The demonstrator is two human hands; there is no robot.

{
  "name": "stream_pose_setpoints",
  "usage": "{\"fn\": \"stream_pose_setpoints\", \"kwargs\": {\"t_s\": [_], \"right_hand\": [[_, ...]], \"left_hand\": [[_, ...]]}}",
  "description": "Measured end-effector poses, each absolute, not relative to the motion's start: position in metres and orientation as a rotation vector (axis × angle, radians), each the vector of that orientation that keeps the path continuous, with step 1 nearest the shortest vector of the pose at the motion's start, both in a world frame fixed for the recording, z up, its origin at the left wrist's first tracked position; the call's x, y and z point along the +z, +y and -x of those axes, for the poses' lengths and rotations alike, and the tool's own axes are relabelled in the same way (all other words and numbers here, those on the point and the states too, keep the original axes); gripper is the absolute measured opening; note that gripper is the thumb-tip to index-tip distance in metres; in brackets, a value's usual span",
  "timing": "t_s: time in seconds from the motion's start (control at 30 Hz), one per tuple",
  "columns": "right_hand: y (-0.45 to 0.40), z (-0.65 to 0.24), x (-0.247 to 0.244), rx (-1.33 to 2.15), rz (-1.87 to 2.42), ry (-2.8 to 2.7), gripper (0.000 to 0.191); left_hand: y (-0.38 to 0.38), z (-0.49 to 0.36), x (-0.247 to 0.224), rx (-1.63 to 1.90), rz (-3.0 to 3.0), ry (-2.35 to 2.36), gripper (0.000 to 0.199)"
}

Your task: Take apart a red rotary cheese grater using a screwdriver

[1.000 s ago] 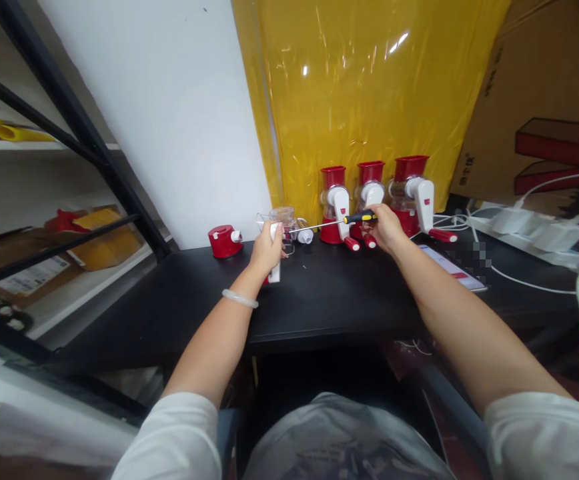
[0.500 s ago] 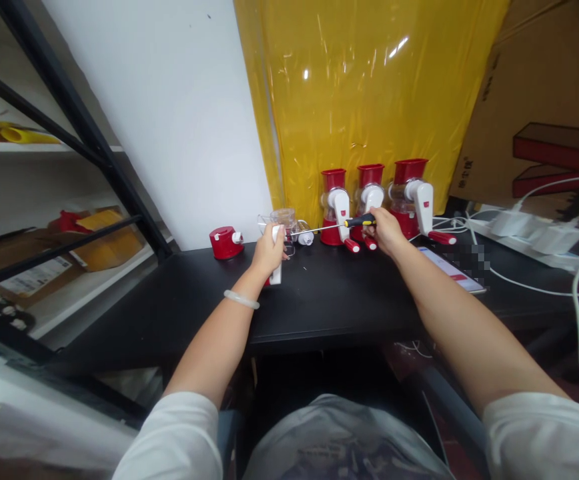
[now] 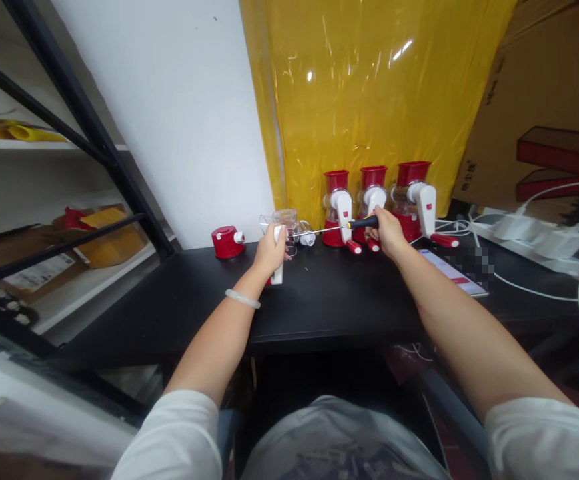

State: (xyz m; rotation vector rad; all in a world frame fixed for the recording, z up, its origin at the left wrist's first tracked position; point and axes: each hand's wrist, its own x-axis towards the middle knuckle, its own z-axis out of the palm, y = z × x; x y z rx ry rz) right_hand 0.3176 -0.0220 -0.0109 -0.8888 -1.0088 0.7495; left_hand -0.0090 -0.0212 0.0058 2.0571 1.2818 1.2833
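Observation:
My left hand (image 3: pixel 270 249) is closed around a white crank handle (image 3: pixel 278 274), with a bit of red at its lower end. In my right hand (image 3: pixel 387 230) is a screwdriver (image 3: pixel 362 223) with a black and yellow grip. Its thin shaft points left, and its tip meets the handle near my left fingers; the exact contact is hidden. Just behind my left hand stands a clear plastic housing (image 3: pixel 286 216), with a white part (image 3: pixel 307 235) beside it. A red base (image 3: pixel 227 242) with a white knob sits to the left.
Three red and white hand-crank graters (image 3: pixel 337 207) stand along the back by a yellow plastic sheet (image 3: pixel 369 93). On the right lie a phone (image 3: pixel 452 272), white cables and a power strip (image 3: pixel 529 243). A black-framed shelf (image 3: pixel 114 160) borders the left side.
The whole view has shifted slightly. Both hands keep their holds, with the screwdriver still held against the crank handle.

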Motion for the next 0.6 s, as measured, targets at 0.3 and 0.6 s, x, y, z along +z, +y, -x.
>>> {"fn": "stream_pose_setpoints", "kwargs": {"t_s": [0.3,0.6], "right_hand": [[-0.0257,-0.3129,-0.0012,0.865,0.789,-0.86,0.023],[-0.0281,-0.3138,-0.0054,0.753,0.875,-0.973,0.038]], "left_hand": [[-0.0218,0.0075,0.0063,1.301,-1.991,1.258,0.033],[-0.0204,0.008,0.0052,1.312,-1.954,1.265,0.034]]}}
